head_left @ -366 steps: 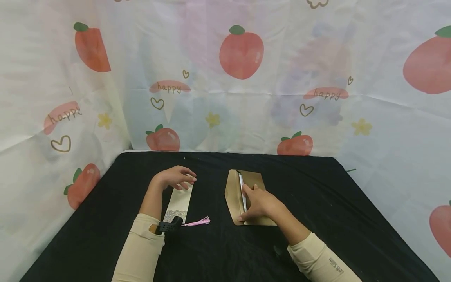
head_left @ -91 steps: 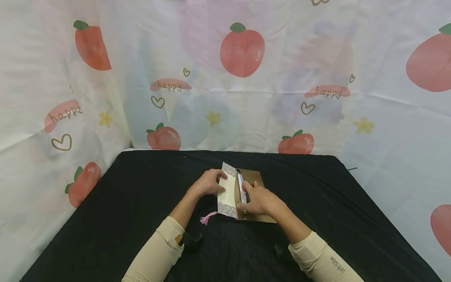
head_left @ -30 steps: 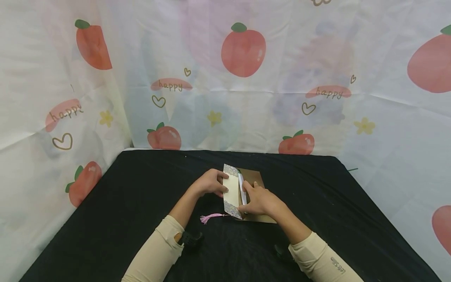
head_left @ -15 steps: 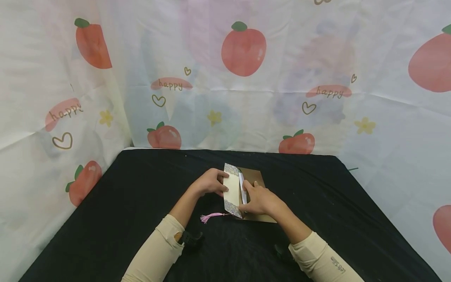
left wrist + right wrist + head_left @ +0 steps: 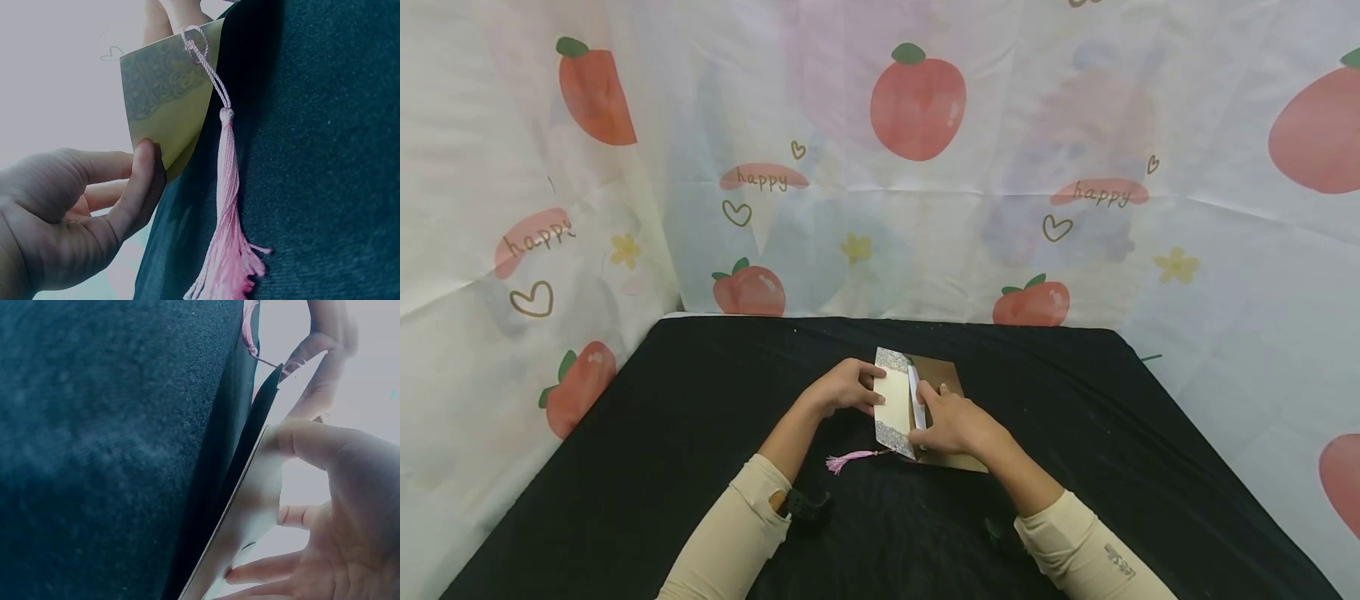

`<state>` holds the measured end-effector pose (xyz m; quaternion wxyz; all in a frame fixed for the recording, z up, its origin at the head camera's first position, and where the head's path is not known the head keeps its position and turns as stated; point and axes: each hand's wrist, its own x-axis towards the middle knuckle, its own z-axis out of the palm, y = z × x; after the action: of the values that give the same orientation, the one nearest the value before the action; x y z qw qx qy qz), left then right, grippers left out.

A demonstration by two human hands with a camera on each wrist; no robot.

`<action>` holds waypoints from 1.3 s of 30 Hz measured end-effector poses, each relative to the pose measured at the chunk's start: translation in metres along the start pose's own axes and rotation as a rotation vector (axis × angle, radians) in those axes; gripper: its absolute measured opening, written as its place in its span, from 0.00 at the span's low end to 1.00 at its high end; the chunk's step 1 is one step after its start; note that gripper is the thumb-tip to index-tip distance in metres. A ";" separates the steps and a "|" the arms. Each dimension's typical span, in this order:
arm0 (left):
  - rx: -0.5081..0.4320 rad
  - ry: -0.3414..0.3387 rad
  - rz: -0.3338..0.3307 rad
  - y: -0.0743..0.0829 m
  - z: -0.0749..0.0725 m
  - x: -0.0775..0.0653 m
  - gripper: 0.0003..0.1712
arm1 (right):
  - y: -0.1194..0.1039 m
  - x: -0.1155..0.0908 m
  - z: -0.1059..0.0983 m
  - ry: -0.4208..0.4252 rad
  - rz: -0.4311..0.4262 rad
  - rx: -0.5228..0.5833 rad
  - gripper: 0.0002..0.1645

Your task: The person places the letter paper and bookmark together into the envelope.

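Note:
A cream bookmark [image 5: 892, 402] with grey lace-like bands at both ends lies lengthwise over the flap side of a brown paper envelope [image 5: 942, 377]. My left hand [image 5: 847, 387] pinches its left edge between thumb and fingers. In the left wrist view the bookmark [image 5: 167, 84] curves slightly, and a pink tassel [image 5: 227, 181] hangs by a cord from one end. My right hand [image 5: 958, 425] grips the envelope at its mouth, thumb near the lower corner, index finger further up. A white strip [image 5: 915, 390] shows in that mouth. The bookmark covers the flap.
Black cloth [image 5: 1060, 417] covers the table under everything. Behind and to the left rises a white fabric backdrop [image 5: 820, 100] printed with fruit, hearts and lettering. A black band [image 5: 805, 507] sits at my left wrist.
Earlier the bookmark lay flat at the left under my left hand; it has since come over to the envelope's flap, then slightly rightward to the mouth. The last half second shows hardly any movement.

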<state>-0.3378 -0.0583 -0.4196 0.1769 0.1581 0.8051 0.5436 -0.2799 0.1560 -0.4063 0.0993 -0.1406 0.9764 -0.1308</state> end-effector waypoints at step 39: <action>-0.087 0.012 0.039 -0.001 0.007 0.001 0.37 | 0.000 0.000 -0.001 0.005 -0.013 0.024 0.31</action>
<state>-0.3352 -0.0522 -0.4229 0.1681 0.1626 0.7787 0.5822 -0.2802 0.1565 -0.4055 0.0978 -0.1452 0.9740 -0.1435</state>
